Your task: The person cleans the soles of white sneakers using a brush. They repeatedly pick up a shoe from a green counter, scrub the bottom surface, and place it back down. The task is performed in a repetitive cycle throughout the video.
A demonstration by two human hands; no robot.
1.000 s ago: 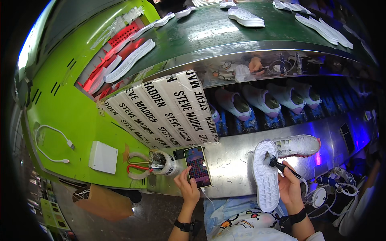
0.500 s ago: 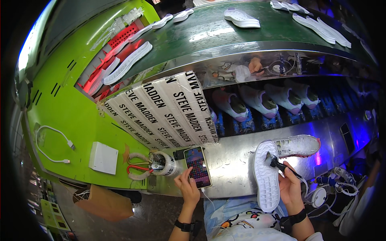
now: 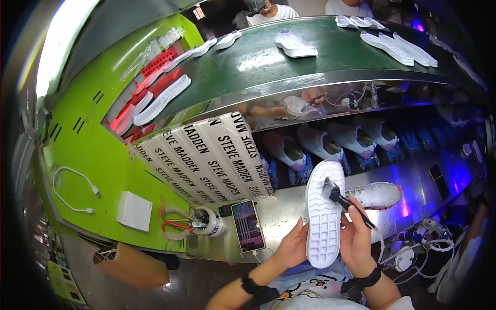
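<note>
A white shoe sole [image 3: 323, 227], its gridded inner face turned up, is held upright above the bench edge. My right hand [image 3: 356, 243] grips a black-handled brush [image 3: 345, 199] between thumb and fingers, its bristles on the upper part of the sole. The same hand's palm lies along the sole's right edge. At the left edge is my left hand [image 3: 293, 245], closed in on the sole, its fingertips partly hidden behind it. On the metal bench behind the sole lies another shoe piece [image 3: 373, 196], light with a reddish rim.
A lit phone [image 3: 248, 226] lies left, beside a cup of tools [image 3: 207, 221] and a printed cardboard panel [image 3: 206, 160]. Several pale shoes [image 3: 319, 142] stand on a rack underneath the green belt [image 3: 253, 49], which carries more soles. Cables [image 3: 429, 248] hang at the right. Two people are beyond the belt.
My left hand has left the phone and come to the sole's left edge. The sole has shifted left and up in view, with the brush still on it. The whole view has tilted upward.
</note>
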